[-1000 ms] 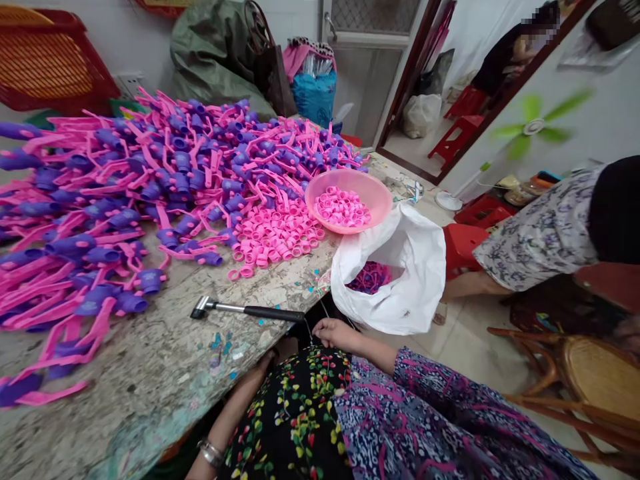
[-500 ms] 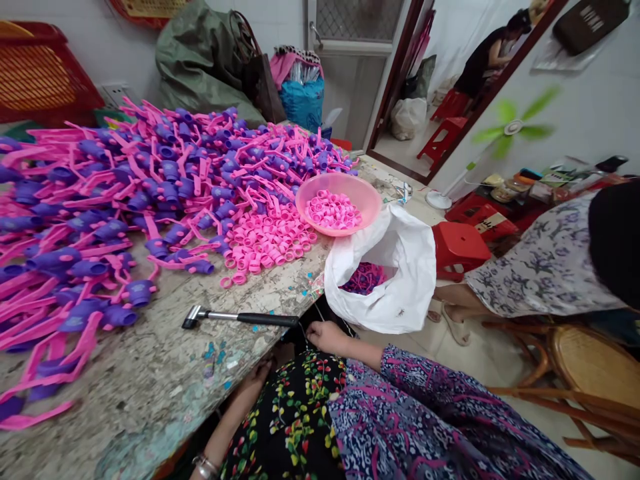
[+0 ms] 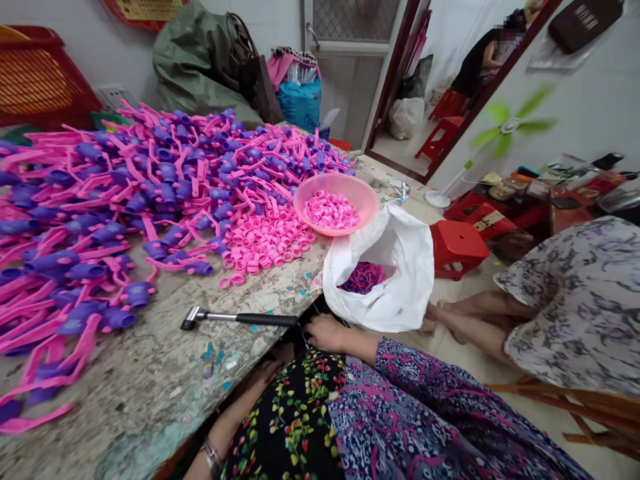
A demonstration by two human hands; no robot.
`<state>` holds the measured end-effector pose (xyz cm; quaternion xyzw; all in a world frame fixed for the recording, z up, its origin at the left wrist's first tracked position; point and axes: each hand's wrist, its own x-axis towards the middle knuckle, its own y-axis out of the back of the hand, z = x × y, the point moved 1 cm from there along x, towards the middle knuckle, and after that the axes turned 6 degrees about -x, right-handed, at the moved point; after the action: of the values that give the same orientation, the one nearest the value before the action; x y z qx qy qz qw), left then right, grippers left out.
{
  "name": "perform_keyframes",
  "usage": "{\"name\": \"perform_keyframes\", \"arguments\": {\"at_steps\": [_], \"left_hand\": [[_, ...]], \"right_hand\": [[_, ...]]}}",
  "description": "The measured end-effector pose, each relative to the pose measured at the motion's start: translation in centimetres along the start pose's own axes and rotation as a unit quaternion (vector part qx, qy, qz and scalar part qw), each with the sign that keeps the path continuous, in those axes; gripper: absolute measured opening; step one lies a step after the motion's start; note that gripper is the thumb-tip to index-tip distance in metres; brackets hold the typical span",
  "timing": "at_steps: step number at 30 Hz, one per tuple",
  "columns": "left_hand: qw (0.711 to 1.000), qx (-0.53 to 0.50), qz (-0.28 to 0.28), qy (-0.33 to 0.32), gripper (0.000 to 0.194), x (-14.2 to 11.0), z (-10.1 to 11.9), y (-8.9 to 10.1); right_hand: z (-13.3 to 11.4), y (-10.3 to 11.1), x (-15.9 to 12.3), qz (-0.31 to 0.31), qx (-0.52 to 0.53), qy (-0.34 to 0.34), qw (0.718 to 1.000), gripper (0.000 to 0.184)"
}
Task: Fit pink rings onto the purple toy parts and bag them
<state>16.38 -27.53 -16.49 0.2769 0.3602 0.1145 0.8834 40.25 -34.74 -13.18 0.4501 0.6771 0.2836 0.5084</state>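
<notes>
My right hand (image 3: pixel 326 332) rests at my lap beside the table edge, below the white sack (image 3: pixel 375 308). Its fingers are loosely bent and slightly apart, with nothing seen in them. Close to them lies the black handle of a hammer (image 3: pixel 237 318) on the table; the hand does not hold it. In shadow under the table edge, my left hand (image 3: pixel 263 377) lies against the black floral apron (image 3: pixel 287 417), fingers stretched out, tips hard to see. Pink rings (image 3: pixel 265 240) are piled loose on the table. More sit in a pink bowl (image 3: pixel 367 203).
A big heap of purple-and-pink plastic parts (image 3: pixel 165 173) covers the table's far left. Similar-coloured pieces lie inside the sack. A red stool (image 3: pixel 457 247), a green-bladed fan (image 3: pixel 510 125) and a person in a floral skirt (image 3: pixel 580 313) are at right. Another person bends beyond the doorway.
The person in the floral skirt has shifted at right, now partly over the wooden chair. My hands stay almost where they were; the view has shifted slightly.
</notes>
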Motion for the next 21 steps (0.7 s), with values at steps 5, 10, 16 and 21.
{"name": "perform_keyframes", "arguments": {"at_steps": [5, 10, 16, 21], "left_hand": [[0.999, 0.034, -0.022, 0.018, 0.05, 0.6, 0.1, 0.2], [0.995, 0.081, 0.038, 0.051, 0.054, 1.1, -0.9, 0.3], [0.984, 0.1, 0.12, 0.086, 0.056, 1.7, -2.6, -0.3], [0.983, 0.04, 0.163, 0.07, 0.053, 1.8, -3.4, -0.6]], "right_hand": [[0.4, -0.3, 0.1, 0.002, 0.012, -0.003, 1.0, 0.035], [0.7, -0.4, 0.1, 0.007, 0.022, 0.004, 1.0, 0.034], [0.8, -0.6, 0.4, 0.009, 0.028, 0.004, 1.0, 0.033], [1.0, -0.7, 0.1, 0.017, 0.033, 0.005, 0.999, 0.032]]}}
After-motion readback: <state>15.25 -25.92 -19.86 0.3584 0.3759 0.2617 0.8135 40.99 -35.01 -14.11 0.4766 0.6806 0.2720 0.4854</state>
